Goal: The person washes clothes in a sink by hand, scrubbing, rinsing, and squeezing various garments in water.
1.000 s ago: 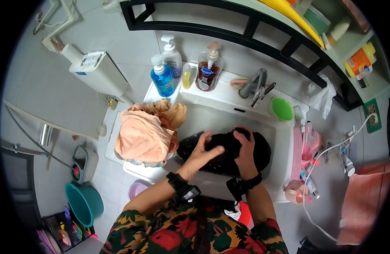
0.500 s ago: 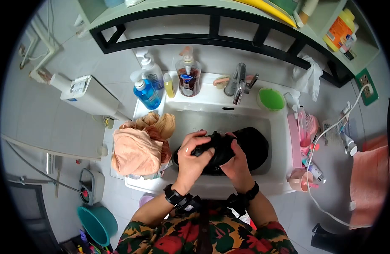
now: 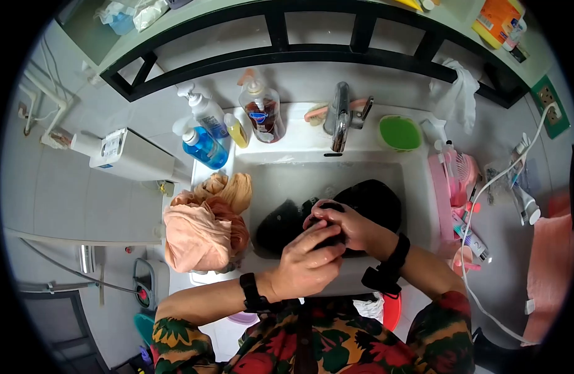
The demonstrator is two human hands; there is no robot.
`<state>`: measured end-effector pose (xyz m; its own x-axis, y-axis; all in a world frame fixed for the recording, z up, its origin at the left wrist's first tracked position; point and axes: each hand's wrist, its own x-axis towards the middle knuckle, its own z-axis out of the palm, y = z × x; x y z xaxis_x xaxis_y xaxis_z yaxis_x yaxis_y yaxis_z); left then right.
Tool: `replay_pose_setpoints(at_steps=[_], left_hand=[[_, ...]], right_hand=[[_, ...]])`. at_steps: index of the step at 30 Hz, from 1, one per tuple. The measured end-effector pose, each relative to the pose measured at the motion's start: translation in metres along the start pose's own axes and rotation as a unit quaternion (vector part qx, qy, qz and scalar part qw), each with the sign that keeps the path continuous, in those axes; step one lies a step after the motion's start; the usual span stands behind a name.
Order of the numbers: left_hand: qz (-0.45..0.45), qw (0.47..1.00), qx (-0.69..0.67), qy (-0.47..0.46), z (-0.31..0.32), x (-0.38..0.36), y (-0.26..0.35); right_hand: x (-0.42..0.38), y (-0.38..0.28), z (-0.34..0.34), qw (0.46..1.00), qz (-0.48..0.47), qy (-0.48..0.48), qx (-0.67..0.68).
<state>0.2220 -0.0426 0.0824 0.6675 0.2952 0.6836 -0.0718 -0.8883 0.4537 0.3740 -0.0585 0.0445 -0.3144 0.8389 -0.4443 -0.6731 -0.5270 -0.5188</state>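
A soaked black cloth garment (image 3: 371, 201) lies spread in the water of the white sink (image 3: 419, 206). Its dark folds reach left and right of my hands, and its exact kind cannot be made out. My left hand (image 3: 310, 262) is closed on a bunched part of it near the sink's front edge. Just to the right, my right hand (image 3: 350, 225) grips the same bunch, its fingers curled over the top. The two hands press together, hiding most of the cloth between them.
A heap of peach and tan cloth (image 3: 203, 234) sits at the sink's left. Pump bottles, including a red-brown soap bottle (image 3: 262, 115), stand behind. The faucet (image 3: 340, 118) rises at the back beside a green soap dish (image 3: 399, 133). A pink basket (image 3: 441, 193) is at right.
My hands have drawn lower and closer together, with the bunched cloth now mostly hidden between them. My left forearm has swung outward. The view has shifted slightly.
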Motion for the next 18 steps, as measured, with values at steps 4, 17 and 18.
replay_pose_setpoints(at_steps=[4, 17, 18], left_hand=[[0.06, 0.996, 0.016, -0.064, 0.009, -0.004, 0.001], [0.269, 0.916, 0.103, -0.281, 0.063, -0.047, -0.018], [0.281, 0.906, 0.118, -0.293, 0.066, -0.049, -0.018]], right_hand=[[0.003, -0.008, -0.004, 0.989, 0.065, -0.017, -0.133], [0.024, 0.02, -0.02, 0.816, -0.051, 0.019, -0.575], [0.023, 0.023, -0.02, 0.795, -0.075, 0.037, -0.601]])
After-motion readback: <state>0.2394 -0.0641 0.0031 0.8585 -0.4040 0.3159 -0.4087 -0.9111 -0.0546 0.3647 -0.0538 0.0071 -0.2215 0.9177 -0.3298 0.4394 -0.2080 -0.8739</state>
